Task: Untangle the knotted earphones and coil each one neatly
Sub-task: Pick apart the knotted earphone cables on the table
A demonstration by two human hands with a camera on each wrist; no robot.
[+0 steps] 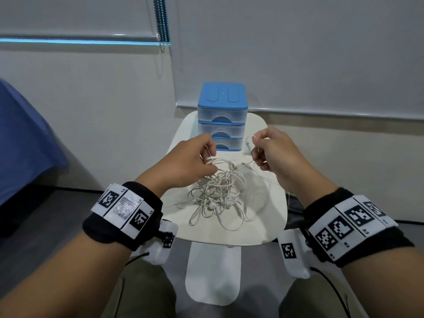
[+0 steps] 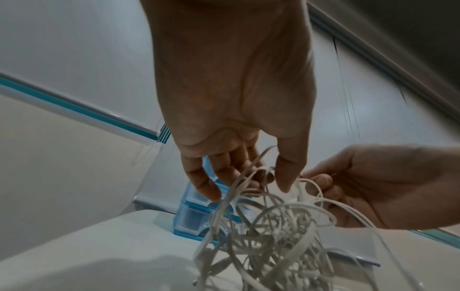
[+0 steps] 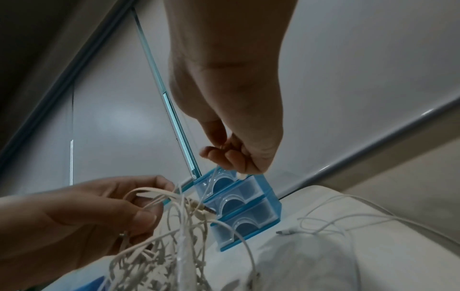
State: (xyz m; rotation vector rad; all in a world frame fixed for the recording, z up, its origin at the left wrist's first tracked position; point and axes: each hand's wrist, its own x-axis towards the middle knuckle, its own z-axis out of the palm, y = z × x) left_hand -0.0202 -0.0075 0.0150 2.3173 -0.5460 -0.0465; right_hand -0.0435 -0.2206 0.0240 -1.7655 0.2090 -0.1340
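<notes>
A knotted bundle of white earphone cables [image 1: 218,189] lies on the small white table [image 1: 263,230], partly lifted at its top. My left hand [image 1: 195,161] pinches several flat loops at the bundle's upper left [image 2: 248,177]. My right hand [image 1: 268,150] is curled and pinches a thin cable that runs taut down-left into the bundle. In the right wrist view the right hand's fingers [image 3: 224,155] hold a white strand above the drawers, and a metal jack plug [image 3: 209,209] sticks out of the knot by the left hand [image 3: 99,212]. Two earbuds [image 1: 213,205] show low in the tangle.
A small blue-topped unit of three clear drawers [image 1: 221,115] stands at the table's far edge, just behind both hands. A thin white cable with a connector [image 3: 286,232] lies loose on the table's right side. A blue fabric surface [image 1: 23,143] is to the left; blinds and wall behind.
</notes>
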